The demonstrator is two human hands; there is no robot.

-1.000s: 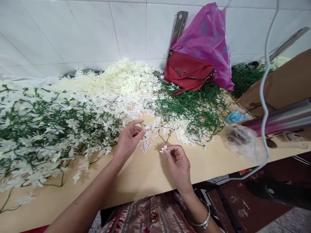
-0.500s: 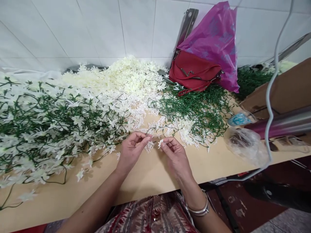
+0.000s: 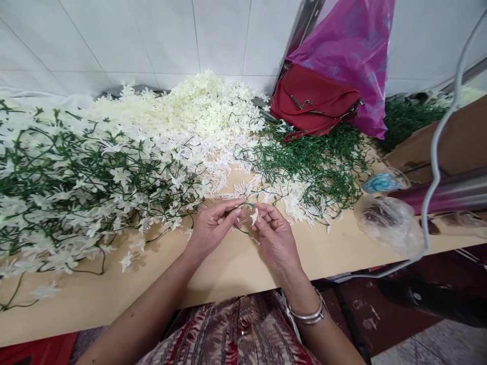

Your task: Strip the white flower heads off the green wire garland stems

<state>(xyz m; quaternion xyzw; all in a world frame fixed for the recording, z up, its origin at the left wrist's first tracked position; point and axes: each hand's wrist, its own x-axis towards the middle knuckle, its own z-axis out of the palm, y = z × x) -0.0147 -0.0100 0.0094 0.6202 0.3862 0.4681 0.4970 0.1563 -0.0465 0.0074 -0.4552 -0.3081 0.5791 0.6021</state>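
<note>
My left hand [image 3: 213, 228] is closed in a pinch on a thin green plastic stem [image 3: 245, 232], which curves across the gap between my hands. Between the thumb and forefinger of my right hand [image 3: 274, 233] is a small white artificial flower [image 3: 254, 217], close to the stem. Just beyond my fingers lie loose white stamens [image 3: 243, 190] on the table. To the left spreads a big heap of white flowers on green stems [image 3: 95, 177]. Loose cream petals [image 3: 213, 101] are piled at the back, and a tangle of bare green stems [image 3: 315, 159] lies to the right.
A red handbag [image 3: 315, 101] and a purple plastic bag [image 3: 353, 56] stand against the tiled wall. At the right are a clear plastic bag [image 3: 391, 228], a blue patterned mask [image 3: 380, 182] and a cardboard box [image 3: 449, 132]. A grey cable [image 3: 433, 167] hangs down over the table edge.
A loop of green stem now shows between my hands, where only small ends showed before. The white flower stays in my right fingers. The view has shifted slightly.
</note>
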